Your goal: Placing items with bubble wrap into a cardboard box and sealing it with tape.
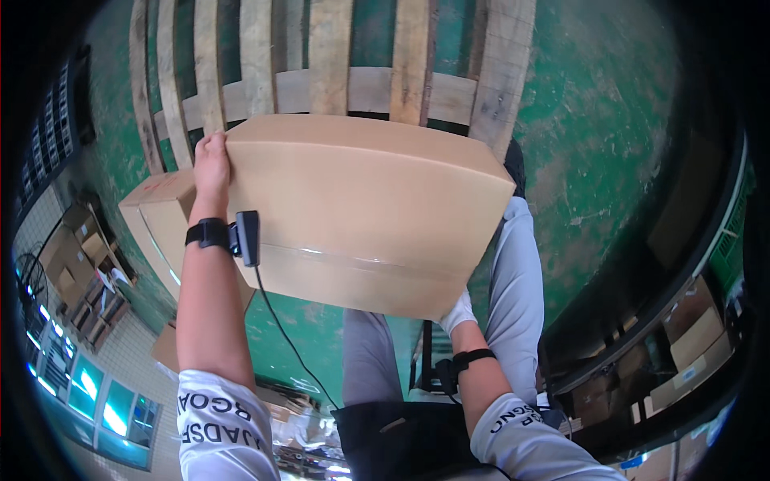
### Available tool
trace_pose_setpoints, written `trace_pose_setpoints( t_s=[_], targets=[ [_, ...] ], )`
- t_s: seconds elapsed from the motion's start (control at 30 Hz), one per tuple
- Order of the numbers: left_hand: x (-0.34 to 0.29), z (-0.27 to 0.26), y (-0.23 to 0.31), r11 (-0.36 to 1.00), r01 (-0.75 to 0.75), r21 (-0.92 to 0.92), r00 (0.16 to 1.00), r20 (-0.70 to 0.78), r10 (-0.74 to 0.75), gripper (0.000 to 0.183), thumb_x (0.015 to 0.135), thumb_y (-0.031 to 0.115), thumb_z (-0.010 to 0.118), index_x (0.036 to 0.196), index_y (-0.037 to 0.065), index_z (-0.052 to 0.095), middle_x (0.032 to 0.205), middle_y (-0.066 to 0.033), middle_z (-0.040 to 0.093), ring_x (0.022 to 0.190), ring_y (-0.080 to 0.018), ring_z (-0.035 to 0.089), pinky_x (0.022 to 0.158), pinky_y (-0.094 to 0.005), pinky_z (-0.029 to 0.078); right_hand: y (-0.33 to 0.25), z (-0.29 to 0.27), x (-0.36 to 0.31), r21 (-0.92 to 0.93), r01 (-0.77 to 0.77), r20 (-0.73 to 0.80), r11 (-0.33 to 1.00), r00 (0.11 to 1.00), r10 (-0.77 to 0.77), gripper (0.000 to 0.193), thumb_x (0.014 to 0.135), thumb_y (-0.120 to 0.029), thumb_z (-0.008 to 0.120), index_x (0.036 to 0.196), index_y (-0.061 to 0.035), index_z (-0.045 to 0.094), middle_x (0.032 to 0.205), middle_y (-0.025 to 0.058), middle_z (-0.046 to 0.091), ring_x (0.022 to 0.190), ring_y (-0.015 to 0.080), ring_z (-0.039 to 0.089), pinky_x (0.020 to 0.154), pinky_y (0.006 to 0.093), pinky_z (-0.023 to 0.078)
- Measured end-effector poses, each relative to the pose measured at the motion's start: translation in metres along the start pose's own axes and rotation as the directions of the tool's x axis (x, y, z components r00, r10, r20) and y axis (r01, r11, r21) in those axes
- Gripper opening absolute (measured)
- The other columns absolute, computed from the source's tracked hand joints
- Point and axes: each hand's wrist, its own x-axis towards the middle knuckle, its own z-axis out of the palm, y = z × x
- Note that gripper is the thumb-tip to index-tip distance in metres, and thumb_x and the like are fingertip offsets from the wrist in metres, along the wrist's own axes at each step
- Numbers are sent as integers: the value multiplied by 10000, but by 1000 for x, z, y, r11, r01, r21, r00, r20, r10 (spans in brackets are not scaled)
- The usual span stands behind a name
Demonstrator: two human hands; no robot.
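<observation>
A large plain cardboard box is held up in front of me, tilted, with a strip of clear tape along its near part. My left hand grips its far left edge, fingers bent against the cardboard. Under the near right corner, my right hand, in a white glove, supports the box; most of its fingers are hidden beneath it. Both wrists wear black straps, and a small black device with a cable sits at the left one. Beyond the box lies a wooden slatted pallet, partly covered by it in this view.
Another cardboard box with a pale strap stands left of my left forearm. The green floor extends right of the pallet. Stacked cardboard lies at the far left, and more cartons are at the right rim.
</observation>
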Motion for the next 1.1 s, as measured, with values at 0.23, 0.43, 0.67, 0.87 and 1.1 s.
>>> trace_pose_setpoints(
  t_s=[0.23, 0.43, 0.67, 0.87, 1.1],
  targets=[
    [-11, 5, 7, 998, -6, -58, 999, -44, 3, 614, 818, 597, 511, 1192, 115, 582, 1133, -231, 622, 1117, -349, 567, 943, -387, 420, -10, 13, -15, -73, 33, -13, 997, 999, -34, 467, 961, -484, 403, 1236, -125, 518, 1168, 56, 596, 1007, 258, 583, 815, 426, 511],
    [-42, -27, 3, 943, 69, -325, 934, 353, 54, 675, 881, 599, 511, 1280, 55, 527, 1145, -141, 616, 1069, -193, 561, 932, -317, 422, -155, 164, -91, -358, 787, 279, 503, 604, -747, 536, 954, -444, 420, 1302, -42, 487, 1275, 70, 539, 1192, 228, 484, 1001, 335, 365],
    [-164, -36, -143, 985, 29, -172, 999, -35, -36, 596, 949, 545, 396, 1264, 56, 522, 1196, -151, 612, 1155, -297, 546, 984, -364, 392, -82, 301, -73, -331, 26, 838, -943, 468, -281, 730, 883, -624, 438, 1210, 14, 580, 1084, 247, 636, 1055, 375, 600, 922, 395, 449],
    [-174, -23, -149, 990, 4, -138, 989, -146, -25, 513, 931, 531, 450, 1161, 84, 556, 1025, -143, 658, 981, -329, 609, 856, -414, 457, -67, 297, -81, -557, 122, 779, -821, 418, -467, 692, 892, -618, 432, 1197, -21, 605, 1093, 188, 657, 1022, 309, 627, 881, 355, 465],
    [-205, -25, -188, 972, -12, -235, 989, -149, -24, 452, 929, 466, 507, 1159, 79, 555, 1030, -165, 653, 956, -350, 618, 816, -405, 485, -52, 265, -65, -483, 155, 812, -862, 447, -375, 516, 954, -483, 446, 1114, -29, 632, 973, 182, 680, 859, 308, 658, 769, 358, 495]
  ],
)
